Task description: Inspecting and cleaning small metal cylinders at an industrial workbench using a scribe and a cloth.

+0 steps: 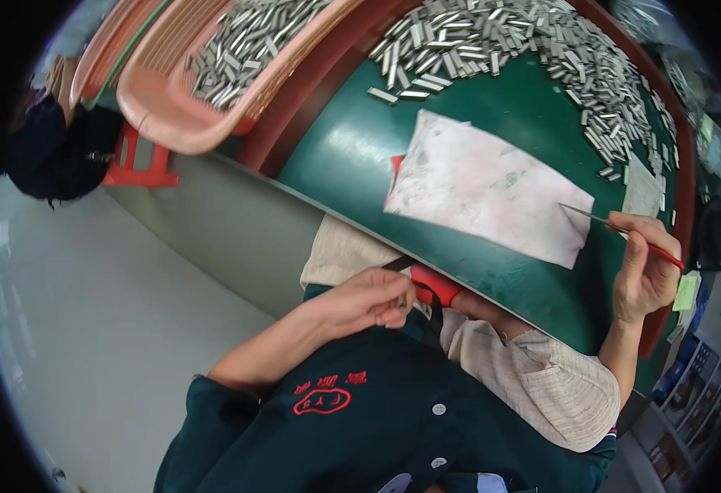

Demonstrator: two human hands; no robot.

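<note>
My right hand (648,267) is closed around a slim pointed metal tool (588,216) with a red handle. Its tip lies over the right end of a smudged white cloth (488,185), which is spread on the green tabletop. I cannot tell whether the tip touches the cloth. My left hand (365,300) is held in front of my body at the near table edge, fingers pinched around a small metal piece (402,301). The fingers hide most of that piece. Many similar short silvery metal pieces (451,41) lie in a heap beyond the cloth.
A pink plastic basket (159,115) holding more metal pieces stands at the far left. A red-brown raised rim (303,94) borders the green table. Red stools (143,156) and a person in dark clothing (56,148) are at the left. A pale sheet (642,187) lies at the right.
</note>
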